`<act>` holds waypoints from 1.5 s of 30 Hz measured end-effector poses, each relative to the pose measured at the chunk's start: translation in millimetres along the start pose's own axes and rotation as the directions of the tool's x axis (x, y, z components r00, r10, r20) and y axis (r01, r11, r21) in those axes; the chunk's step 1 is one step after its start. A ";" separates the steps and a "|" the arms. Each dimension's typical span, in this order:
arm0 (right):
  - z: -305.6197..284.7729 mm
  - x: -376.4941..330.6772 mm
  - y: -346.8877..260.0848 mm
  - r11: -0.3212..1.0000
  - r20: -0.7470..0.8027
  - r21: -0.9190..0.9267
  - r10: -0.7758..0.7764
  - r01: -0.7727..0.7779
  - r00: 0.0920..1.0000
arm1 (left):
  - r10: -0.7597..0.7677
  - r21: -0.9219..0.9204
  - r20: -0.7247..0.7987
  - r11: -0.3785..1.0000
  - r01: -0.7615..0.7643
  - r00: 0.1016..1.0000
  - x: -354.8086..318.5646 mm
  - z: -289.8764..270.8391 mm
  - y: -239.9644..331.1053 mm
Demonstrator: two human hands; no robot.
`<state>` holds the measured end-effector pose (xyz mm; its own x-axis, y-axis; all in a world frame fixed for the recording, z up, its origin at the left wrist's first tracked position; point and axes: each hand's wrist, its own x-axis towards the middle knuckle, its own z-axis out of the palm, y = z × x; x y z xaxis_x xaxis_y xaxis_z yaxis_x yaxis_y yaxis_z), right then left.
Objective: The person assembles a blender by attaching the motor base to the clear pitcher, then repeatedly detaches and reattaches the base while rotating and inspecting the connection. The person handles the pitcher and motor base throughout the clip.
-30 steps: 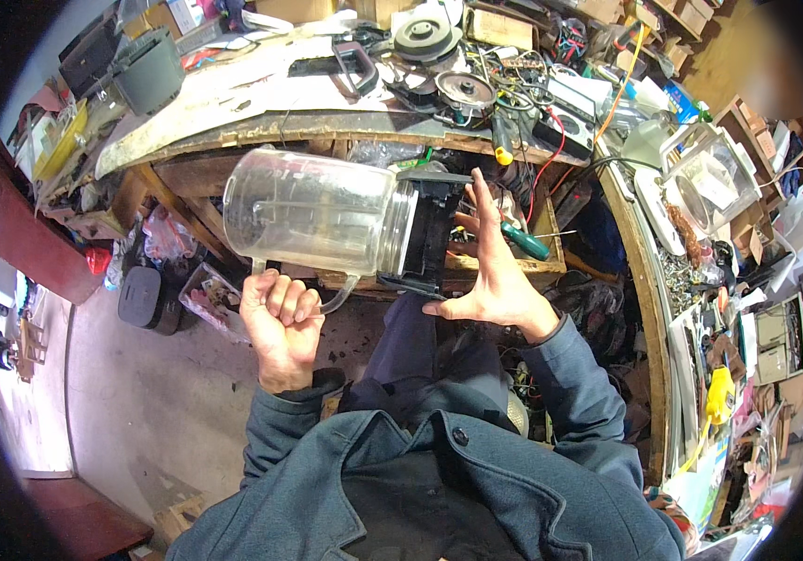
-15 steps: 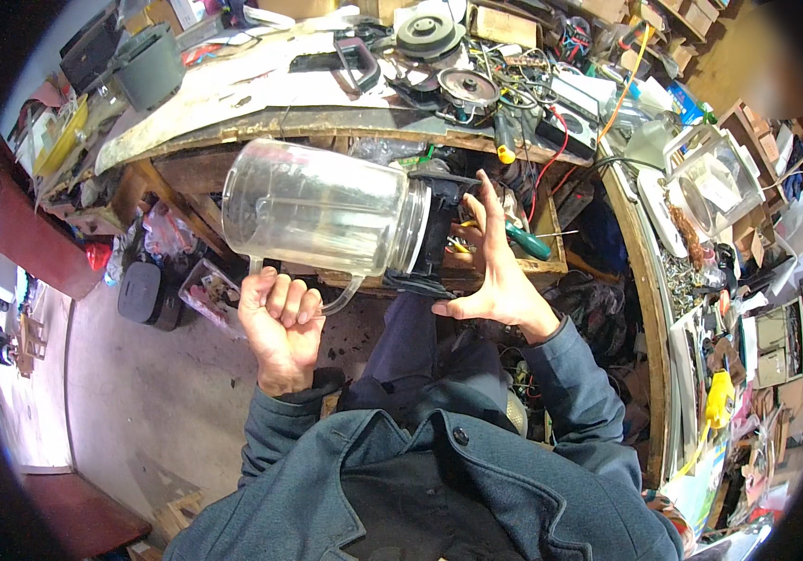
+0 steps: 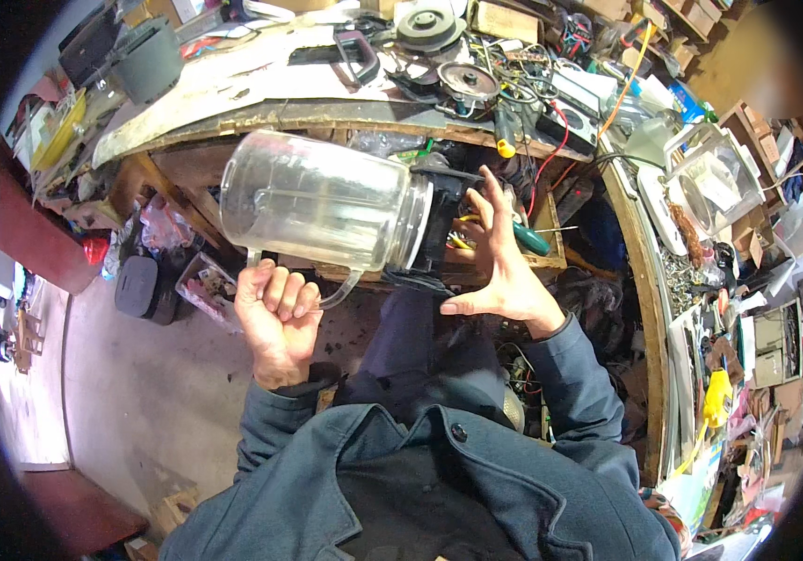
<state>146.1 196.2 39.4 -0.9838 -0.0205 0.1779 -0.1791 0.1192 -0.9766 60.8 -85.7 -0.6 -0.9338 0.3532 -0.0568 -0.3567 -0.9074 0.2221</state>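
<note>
L hand (image 3: 278, 316) gripping clear jug (image 3: 317, 201) by handle (image 3: 345, 288); jug sideways, near side of counter (image 3: 326, 115). R hand (image 3: 499, 262) spread open by blk base (image 3: 433, 224), contact unclear; base may drop if loose.

A cluttered workshop: tangled wires (image 3: 521, 86) crowd the tabletop (image 3: 387, 117) at one o'clock; a green-handled screwdriver (image 3: 531, 240) lies between two and three o'clock.

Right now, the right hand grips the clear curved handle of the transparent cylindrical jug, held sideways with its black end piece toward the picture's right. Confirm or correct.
Wrong hand: the head view shows the left hand gripping the clear curved handle. The transparent cylindrical jug is held sideways, its black end piece toward the picture's right.
</note>
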 end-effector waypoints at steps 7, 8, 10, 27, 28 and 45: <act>-2.9 2.1 5.6 0.999 -0.028 -0.032 0.036 -0.037 0.999 | -0.035 0.002 0.065 0.999 0.035 0.997 -1.7 0.4 0.5; -3.3 -0.1 3.0 0.998 -0.029 -0.041 0.040 -0.041 0.999 | -0.045 -0.005 0.066 0.999 0.046 0.997 -1.6 0.8 -0.8; -1.5 -1.3 -0.4 0.999 -0.030 -0.007 0.045 -0.046 0.999 | -0.064 -0.016 0.071 0.998 0.066 0.995 0.1 -1.5 0.8; 1.2 -4.7 -4.4 0.972 -0.032 -0.226 -0.078 0.069 0.996 | -0.077 -0.044 0.047 0.996 0.079 0.996 1.6 1.6 2.7; 1.8 -5.5 -7.6 0.970 -0.038 -0.236 -0.068 0.057 0.997 | -0.075 -0.027 0.051 0.997 0.077 0.996 1.5 1.2 2.1; -6.9 -3.0 3.5 0.875 -0.019 -0.446 -0.218 0.187 0.976 | -0.100 -0.056 -0.008 0.993 0.100 0.995 4.9 12.7 2.0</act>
<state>148.4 203.6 36.3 -0.9209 -0.0270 0.3890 -0.3401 0.5436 -0.7674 55.9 -82.9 11.9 -0.8935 0.4406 -0.0869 -0.4491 -0.8789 0.1608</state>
